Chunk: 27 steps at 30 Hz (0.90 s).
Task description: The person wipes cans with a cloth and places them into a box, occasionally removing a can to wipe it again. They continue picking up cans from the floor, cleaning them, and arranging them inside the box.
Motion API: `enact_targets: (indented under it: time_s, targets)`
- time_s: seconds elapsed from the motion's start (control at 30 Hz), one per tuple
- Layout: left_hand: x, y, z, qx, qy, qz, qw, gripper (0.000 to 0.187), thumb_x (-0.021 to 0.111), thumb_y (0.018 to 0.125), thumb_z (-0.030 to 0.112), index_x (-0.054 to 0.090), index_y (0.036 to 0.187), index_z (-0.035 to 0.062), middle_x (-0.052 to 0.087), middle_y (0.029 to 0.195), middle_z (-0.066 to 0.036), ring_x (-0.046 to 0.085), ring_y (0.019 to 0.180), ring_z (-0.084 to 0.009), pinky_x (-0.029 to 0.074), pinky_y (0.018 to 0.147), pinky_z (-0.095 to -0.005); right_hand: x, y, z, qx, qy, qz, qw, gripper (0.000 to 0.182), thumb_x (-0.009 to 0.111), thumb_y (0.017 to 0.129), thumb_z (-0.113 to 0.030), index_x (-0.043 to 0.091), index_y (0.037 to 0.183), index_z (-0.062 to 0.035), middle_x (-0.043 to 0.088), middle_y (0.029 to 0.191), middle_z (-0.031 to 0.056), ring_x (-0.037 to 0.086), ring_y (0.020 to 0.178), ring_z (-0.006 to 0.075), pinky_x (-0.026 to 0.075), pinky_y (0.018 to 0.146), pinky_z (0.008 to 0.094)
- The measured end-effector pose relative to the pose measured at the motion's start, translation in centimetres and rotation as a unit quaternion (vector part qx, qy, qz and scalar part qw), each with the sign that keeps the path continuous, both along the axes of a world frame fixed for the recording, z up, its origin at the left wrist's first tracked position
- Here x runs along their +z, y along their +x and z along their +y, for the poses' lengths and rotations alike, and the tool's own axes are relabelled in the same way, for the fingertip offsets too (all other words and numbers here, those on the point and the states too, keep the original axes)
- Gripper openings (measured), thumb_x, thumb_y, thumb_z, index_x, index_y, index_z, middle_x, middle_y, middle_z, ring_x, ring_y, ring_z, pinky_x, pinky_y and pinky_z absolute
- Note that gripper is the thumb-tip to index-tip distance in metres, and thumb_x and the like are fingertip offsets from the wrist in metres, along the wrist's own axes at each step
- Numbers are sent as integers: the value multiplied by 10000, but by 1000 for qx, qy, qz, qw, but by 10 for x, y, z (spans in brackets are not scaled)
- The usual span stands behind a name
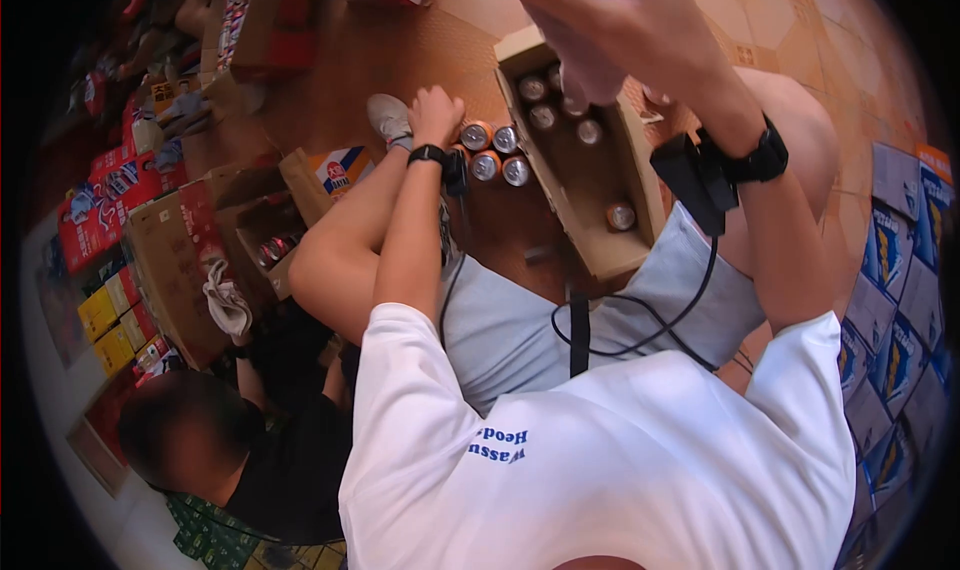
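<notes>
My left hand, its fingers curled, is down beside several drink cans with silver tops and orange sides that stand upright on the floor. Whether it grips one of them is hidden. To their right lies an open cardboard box, with several more cans at its far end and a single can near its close end. Above the far end of the box, my right hand is raised with its fingers bent around something dark, partly cut off by the top edge.
A person in black sits at my left, near open cardboard cartons and red packs. Blue-and-grey cases are stacked on my right. A black cable runs across my lap from a device at my right wrist.
</notes>
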<state>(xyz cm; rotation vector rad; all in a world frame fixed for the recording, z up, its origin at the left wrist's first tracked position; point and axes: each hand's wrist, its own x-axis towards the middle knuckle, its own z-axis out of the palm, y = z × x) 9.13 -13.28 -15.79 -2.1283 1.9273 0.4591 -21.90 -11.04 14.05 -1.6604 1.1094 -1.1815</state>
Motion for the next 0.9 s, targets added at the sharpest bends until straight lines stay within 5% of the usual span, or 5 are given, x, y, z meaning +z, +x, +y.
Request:
enact_targets:
  time_s: [0.23,0.4,0.57,0.83,0.9]
  targets:
    - [113,-136,17,-159,331,74,927,473,696,841,535,800,927,82,764,875,-128,751,820,-282,589,773,-414,7,-14,-8,17,36,-19,999,375,706,952,-364,651,998,4,652,745,44,603,672,118,496,625,308]
    - [-8,-203,130,-304,228,82,921,372,696,809,380,793,1071,135,763,1031,-180,744,1008,-304,588,837,-458,10,-10,-4,25,34,-40,998,356,711,948,-343,654,990,6,648,736,41,595,665,114,489,617,303]
    - [-111,-232,213,-160,176,115,964,442,696,855,350,709,1255,163,619,1315,-267,720,998,-370,579,819,-469,-4,-10,-5,35,-13,-52,998,338,713,947,-320,652,1000,9,651,745,44,596,664,115,485,613,300]
    - [-151,-238,252,-271,187,150,932,333,589,983,337,690,1279,223,487,1460,-282,693,1006,-361,570,823,-419,3,-6,-6,31,-35,-100,994,335,731,940,-285,662,1062,19,650,726,29,580,602,101,469,564,287]
    - [-150,-240,248,-268,215,129,930,327,587,985,331,687,1277,224,516,1434,-256,697,1020,-350,576,815,-435,26,-14,0,100,122,-132,979,329,728,945,-255,655,1105,23,641,719,18,569,581,85,458,542,268]
